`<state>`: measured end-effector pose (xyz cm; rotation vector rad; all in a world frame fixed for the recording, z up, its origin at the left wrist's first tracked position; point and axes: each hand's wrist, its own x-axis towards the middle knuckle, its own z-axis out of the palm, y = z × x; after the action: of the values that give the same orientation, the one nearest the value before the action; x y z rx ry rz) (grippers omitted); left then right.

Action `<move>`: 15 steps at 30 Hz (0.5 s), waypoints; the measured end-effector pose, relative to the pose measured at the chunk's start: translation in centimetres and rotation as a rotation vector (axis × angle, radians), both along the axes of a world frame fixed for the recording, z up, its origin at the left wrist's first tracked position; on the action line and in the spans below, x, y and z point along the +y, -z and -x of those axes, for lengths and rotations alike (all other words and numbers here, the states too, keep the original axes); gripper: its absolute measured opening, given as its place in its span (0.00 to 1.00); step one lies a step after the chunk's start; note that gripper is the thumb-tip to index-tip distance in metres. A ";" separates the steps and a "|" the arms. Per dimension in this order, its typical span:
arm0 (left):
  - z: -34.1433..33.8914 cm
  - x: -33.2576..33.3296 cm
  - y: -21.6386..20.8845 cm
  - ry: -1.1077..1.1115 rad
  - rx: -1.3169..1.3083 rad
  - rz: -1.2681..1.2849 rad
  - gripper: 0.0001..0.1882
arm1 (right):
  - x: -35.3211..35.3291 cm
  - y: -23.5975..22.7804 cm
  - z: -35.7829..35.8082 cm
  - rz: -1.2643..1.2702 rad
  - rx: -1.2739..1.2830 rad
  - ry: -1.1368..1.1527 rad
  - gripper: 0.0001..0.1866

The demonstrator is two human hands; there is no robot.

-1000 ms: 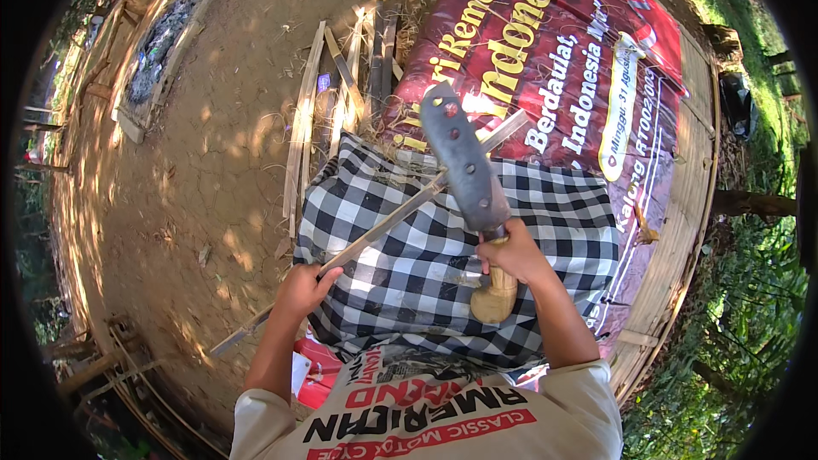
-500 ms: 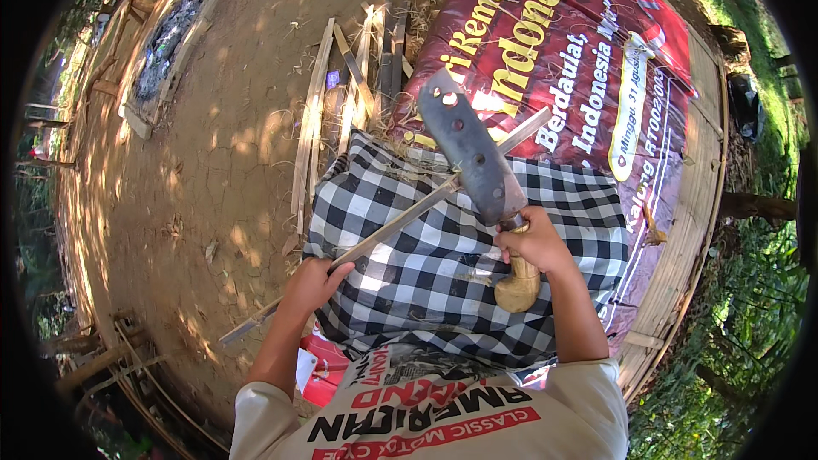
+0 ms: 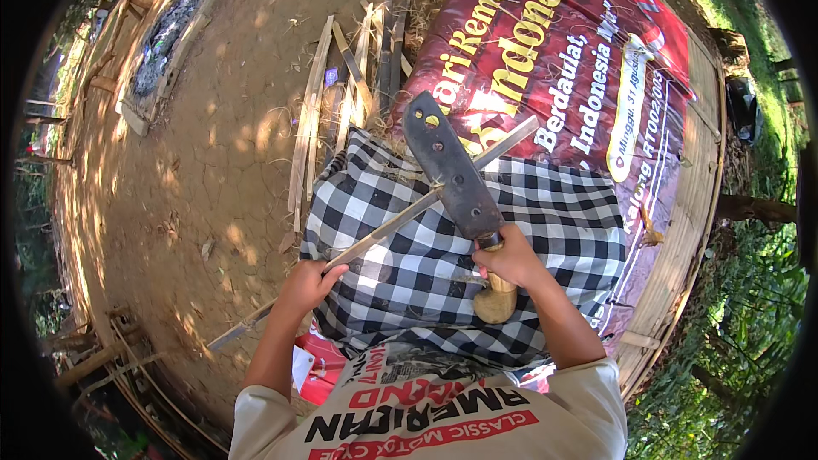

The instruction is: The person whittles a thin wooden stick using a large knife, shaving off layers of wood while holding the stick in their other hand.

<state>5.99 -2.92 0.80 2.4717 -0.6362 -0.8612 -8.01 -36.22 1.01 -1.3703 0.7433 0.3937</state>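
Observation:
My left hand (image 3: pixel 305 288) is closed around a long, thin bamboo strip (image 3: pixel 383 232) that slants from the lower left up to the right over my lap. In my right hand (image 3: pixel 509 257) is the curved wooden handle of a broad, dark machete (image 3: pixel 448 163) with several holes in its blade. The blade lies across the strip near its upper right part, pointing away and to the left; its edge appears to touch the strip, though the exact contact is hard to make out. Beneath both spreads a black-and-white checked cloth (image 3: pixel 400 302) over my legs.
Several split bamboo strips (image 3: pixel 311 119) lie on the dirt ground ahead, with shavings around them. A dark red printed banner (image 3: pixel 528 60) covers part of a bamboo platform (image 3: pixel 673 290) at the right. Farther left is a framed ash pit (image 3: pixel 166 43).
My right hand and the machete have moved left and slightly toward me. The bamboo strip and my left hand have shifted a little left, and the strip is still held.

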 end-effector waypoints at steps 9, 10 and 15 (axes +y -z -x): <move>-0.4 0.0 -0.5 -0.005 0.090 0.063 0.29 | 2.0 0.3 -0.2 -0.099 0.004 -0.039 0.08; -0.6 0.0 -0.5 0.004 0.106 0.056 0.29 | 1.5 0.5 -0.2 -0.117 -0.001 -0.058 0.08; -0.6 -0.1 0.1 0.000 0.110 0.170 0.30 | 1.1 0.3 -1.6 -0.077 -0.108 0.137 0.05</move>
<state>6.64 -2.99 0.71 2.2571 -0.6431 -0.8975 -6.36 -35.11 0.68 -1.2508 0.7211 0.2364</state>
